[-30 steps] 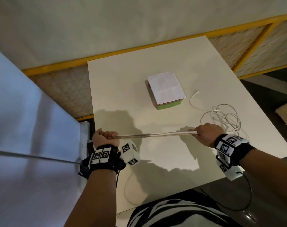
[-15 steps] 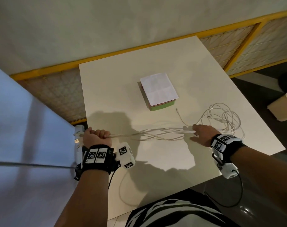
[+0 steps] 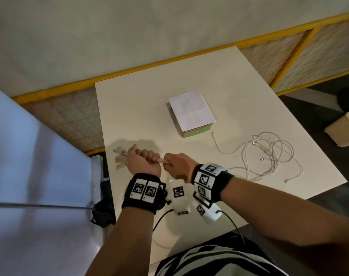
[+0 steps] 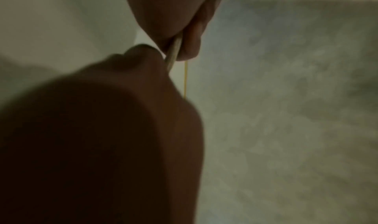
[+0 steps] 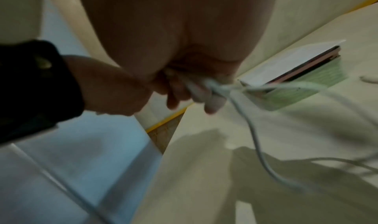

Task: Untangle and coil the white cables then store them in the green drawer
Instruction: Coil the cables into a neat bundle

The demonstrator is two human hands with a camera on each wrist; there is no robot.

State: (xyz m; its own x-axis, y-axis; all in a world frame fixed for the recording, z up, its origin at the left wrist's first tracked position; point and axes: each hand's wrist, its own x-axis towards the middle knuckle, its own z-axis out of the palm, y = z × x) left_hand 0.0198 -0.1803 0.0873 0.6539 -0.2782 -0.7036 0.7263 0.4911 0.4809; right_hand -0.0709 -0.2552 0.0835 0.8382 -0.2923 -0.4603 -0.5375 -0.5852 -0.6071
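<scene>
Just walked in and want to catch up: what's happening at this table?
A person is sorting white cables at a white table. The left hand grips a bunch of cables with the plug ends sticking out to its left; the right hand holds the same bunch right beside it. The rest of the cables lie in a loose tangle to the right. The green drawer sits mid-table under a white sheet; nothing is stored yet.

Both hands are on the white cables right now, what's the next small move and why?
Probably slide the right hand back out along the white cables while the left hand keeps its grip. The hands are almost touching, the plug ends stick out past the left fist, and the tangled remainder lies loose on the table.
</scene>
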